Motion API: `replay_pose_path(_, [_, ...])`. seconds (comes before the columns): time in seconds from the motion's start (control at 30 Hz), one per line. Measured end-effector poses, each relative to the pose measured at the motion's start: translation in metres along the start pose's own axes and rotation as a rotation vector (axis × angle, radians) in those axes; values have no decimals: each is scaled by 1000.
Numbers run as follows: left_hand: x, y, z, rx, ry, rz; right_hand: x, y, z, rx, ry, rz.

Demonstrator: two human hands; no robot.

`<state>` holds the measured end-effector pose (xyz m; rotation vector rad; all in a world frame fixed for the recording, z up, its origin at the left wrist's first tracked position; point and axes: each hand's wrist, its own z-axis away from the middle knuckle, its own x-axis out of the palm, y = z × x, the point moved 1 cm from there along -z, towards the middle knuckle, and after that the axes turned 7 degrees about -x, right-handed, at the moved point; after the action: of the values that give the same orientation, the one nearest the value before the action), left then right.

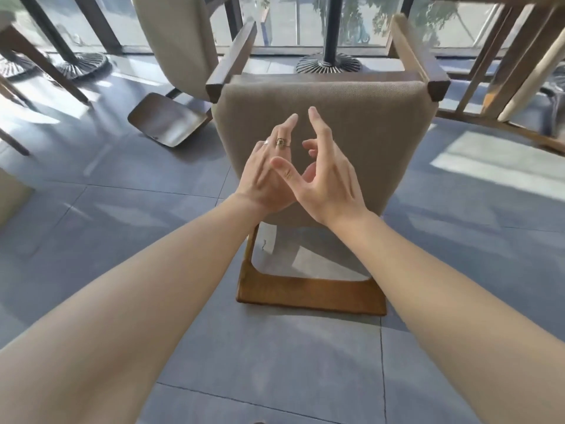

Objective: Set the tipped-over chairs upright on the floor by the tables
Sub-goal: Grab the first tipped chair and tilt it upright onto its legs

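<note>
My left hand and right hand were spread wide, holding nothing, thumbs crossing in front of the upholstered chair. It stood at twelve o'clock facing the table base; another chair lay tipped at ten o'clock.

Grey floor tiles are crossed by bright sunlight patches. Floor-to-ceiling windows are framed in dark metal, and a black pedestal table base is seen before them.

Open grey floor left of the armchair; table base close behind
</note>
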<state>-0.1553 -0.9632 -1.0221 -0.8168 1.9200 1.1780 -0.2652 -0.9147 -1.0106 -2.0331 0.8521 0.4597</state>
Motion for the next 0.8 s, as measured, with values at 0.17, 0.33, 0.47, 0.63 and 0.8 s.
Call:
replay_pose_path(0.17, [51,-25,13,69,-47,-125,29,29,31,-43,-28,-36])
replay_pose_path(0.33, [96,-39,52,43,-51,-9,50,66,84,-94,-127,-27])
replay_pose_path(0.47, [128,-54,92,18,-105,-15,62,85,129,-87,-184,-18])
replay_pose_path(0.63, [163,-72,128,-7,-168,-10,90,108,169,-40,-256,-5])
replay_pose_path(0.8, [193,-82,152,-63,-270,3,116,127,190,-13,-306,18])
